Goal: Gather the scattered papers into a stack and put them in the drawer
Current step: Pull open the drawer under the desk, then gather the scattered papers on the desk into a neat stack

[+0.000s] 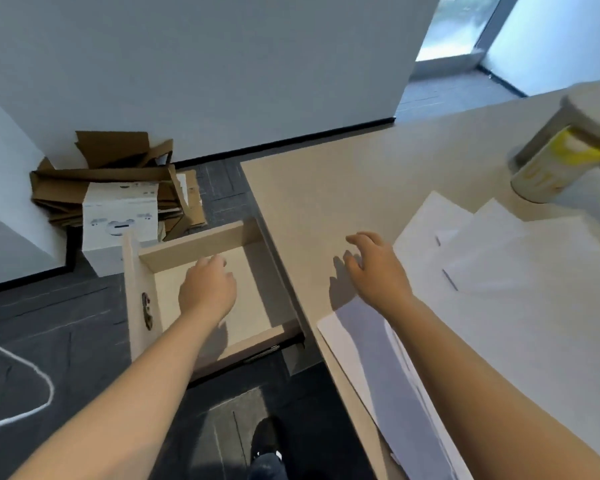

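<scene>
Several white papers point(520, 271) lie scattered and overlapping on the right part of the beige desk point(326, 188). A beige wooden drawer point(201, 244) stands pulled out from the desk's left side, with nothing visible inside. My left hand point(207, 289) hovers over the drawer's inside, fingers curled loosely and holding nothing. My right hand point(378, 268) is above the bare desk top just left of the papers, fingers spread, holding nothing. My right forearm crosses over the nearest sheets.
A blurred white and yellow canister point(561, 150) stands at the desk's far right. Flattened cardboard point(108, 174) and a white box point(120, 216) sit on the dark floor by the wall. A white cable point(32, 372) loops at the left. My shoe point(267, 441) is below.
</scene>
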### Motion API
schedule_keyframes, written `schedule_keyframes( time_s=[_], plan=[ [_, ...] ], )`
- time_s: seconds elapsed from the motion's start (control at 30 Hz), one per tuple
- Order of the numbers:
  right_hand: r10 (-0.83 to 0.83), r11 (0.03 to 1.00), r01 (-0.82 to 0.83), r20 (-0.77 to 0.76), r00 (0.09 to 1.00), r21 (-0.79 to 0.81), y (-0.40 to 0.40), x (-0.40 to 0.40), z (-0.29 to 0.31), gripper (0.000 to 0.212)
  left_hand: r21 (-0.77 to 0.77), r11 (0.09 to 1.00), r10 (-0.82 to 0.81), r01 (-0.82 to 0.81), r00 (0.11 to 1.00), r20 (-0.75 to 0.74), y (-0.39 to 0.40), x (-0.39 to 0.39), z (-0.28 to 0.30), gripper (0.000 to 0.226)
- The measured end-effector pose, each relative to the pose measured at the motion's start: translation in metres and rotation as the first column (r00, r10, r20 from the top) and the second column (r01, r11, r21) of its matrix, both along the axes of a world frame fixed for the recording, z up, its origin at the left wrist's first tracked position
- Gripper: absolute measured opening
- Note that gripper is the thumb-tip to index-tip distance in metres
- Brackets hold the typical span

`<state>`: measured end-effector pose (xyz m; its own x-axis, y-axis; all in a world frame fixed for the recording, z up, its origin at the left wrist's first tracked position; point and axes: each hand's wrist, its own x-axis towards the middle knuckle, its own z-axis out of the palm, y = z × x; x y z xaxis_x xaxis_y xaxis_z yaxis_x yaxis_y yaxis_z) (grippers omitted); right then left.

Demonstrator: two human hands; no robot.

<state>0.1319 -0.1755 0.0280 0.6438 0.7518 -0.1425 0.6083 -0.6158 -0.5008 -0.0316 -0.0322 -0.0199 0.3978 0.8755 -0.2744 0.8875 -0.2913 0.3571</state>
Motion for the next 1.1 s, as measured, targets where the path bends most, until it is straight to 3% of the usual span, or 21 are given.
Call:
schedule_keyframes(
  time_s=[0.17, 0.33, 0.4, 0.53, 0.63, 0.83, 0.93, 1.0, 1.1],
  plan=[
    [-0.269, 0.963, 0.269, 0.003, 0.963, -0.024, -0.122, 0.025, 0.021, 0.041, 0.004, 0.956, -0.289, 0.293, 0.942, 0.173, -0.076, 0.081, 0.05, 0.039],
    [-0.583, 0.804, 0.577, 0.002, 0.813, -0.141, -0.244, 0.033, 0.012, 0.043, -0.065, 0.825, -0.543, 0.562, 0.818, 0.191, -0.152, 0.132, 0.046, 0.048],
    [-0.676, 0.712, 0.667, 0.041, 0.736, -0.22, -0.276, 0.031, 0.003, 0.047, -0.036, 0.754, -0.646, 0.655, 0.751, 0.135, -0.169, 0.143, 0.035, 0.056],
    [-0.827, 0.48, 0.76, 0.064, 0.559, -0.439, -0.314, 0.019, -0.016, 0.061, -0.014, 0.611, -0.787, 0.792, 0.605, -0.12, -0.184, 0.16, 0.014, 0.065],
    [-0.864, 0.429, 0.739, 0.002, 0.503, -0.519, -0.316, 0.011, -0.028, 0.068, -0.068, 0.565, -0.808, 0.823, 0.534, -0.249, -0.192, 0.162, 0.004, 0.066],
    [-0.818, 0.49, 0.703, 0.007, 0.576, -0.516, -0.278, 0.009, -0.035, 0.066, -0.095, 0.652, -0.746, 0.752, 0.613, -0.261, -0.222, 0.171, 0.013, 0.067],
    [-0.778, 0.557, 0.728, 0.055, 0.626, -0.4, -0.26, 0.007, -0.029, 0.053, -0.106, 0.67, -0.737, 0.735, 0.642, -0.213, -0.233, 0.178, 0.017, 0.066],
    [-0.804, 0.561, 0.786, 0.053, 0.592, -0.261, -0.259, 0.007, -0.022, 0.042, -0.093, 0.7, -0.711, 0.708, 0.68, -0.179, -0.227, 0.184, 0.018, 0.063],
    [-0.889, 0.427, 0.87, 0.063, 0.454, -0.246, -0.276, 0.009, -0.022, 0.045, -0.074, 0.733, -0.679, 0.676, 0.718, -0.155, -0.21, 0.194, 0.02, 0.056]
  ],
)
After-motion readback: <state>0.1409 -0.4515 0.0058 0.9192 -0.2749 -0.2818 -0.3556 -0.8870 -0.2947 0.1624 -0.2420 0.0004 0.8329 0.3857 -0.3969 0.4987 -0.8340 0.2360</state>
